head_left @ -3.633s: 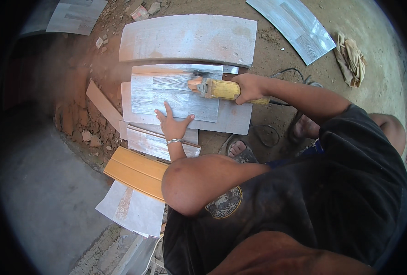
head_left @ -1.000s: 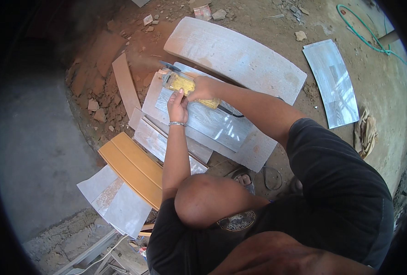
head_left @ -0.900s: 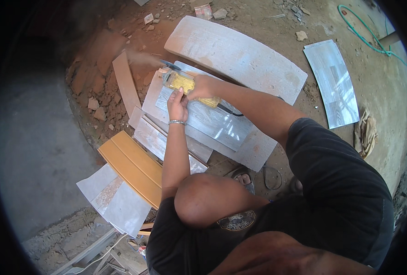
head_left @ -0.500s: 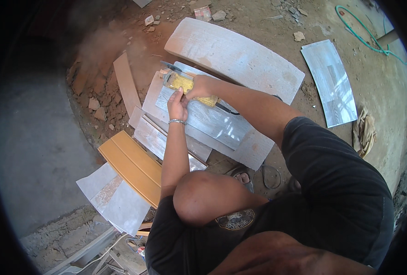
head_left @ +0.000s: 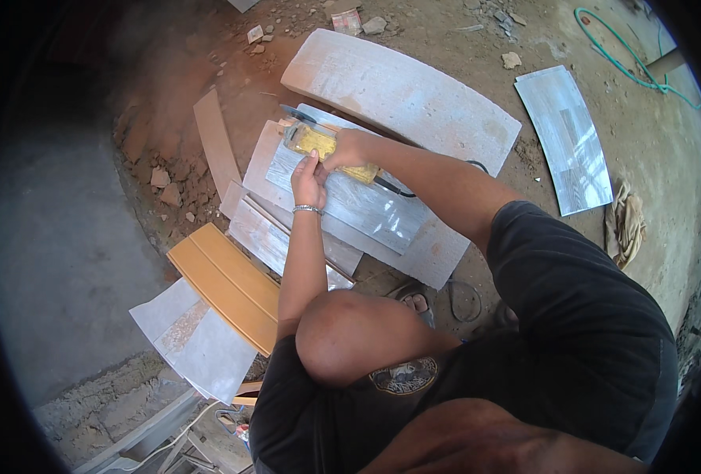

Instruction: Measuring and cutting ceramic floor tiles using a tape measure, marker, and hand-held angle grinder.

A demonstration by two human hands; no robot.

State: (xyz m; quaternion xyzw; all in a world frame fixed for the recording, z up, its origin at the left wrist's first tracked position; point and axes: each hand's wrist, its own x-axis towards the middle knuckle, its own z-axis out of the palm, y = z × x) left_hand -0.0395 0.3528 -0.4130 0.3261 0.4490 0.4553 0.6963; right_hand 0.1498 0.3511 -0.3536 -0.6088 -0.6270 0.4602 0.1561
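A yellow angle grinder (head_left: 311, 141) lies across the far-left end of a grey wood-patterned tile (head_left: 374, 215), its dark disc (head_left: 299, 114) on the far side at the tile's edge. My right hand (head_left: 346, 149) is wrapped over the grinder's body from the right. From the near side, my left hand (head_left: 309, 183) closes on the tool, thumb against the yellow housing; some of its fingers are hidden. Beneath the tile is a pale flat slab (head_left: 439, 259). A black cord (head_left: 394, 188) runs right from the grinder's rear and passes under my right forearm.
A thick pale block (head_left: 414, 83) lies beyond the tile. Glossy grey tiles (head_left: 568, 142) rest at right near a crumpled cloth (head_left: 625, 225) and green hose (head_left: 619, 59). Closer left are an orange-brown panel (head_left: 224, 280) and pale sheets (head_left: 200, 347). Reddish dust and rubble (head_left: 161, 178) spread at far left.
Both hands keep their hold on the grinder, which stays at the tile's far-left end. The whole view has shifted very slightly.
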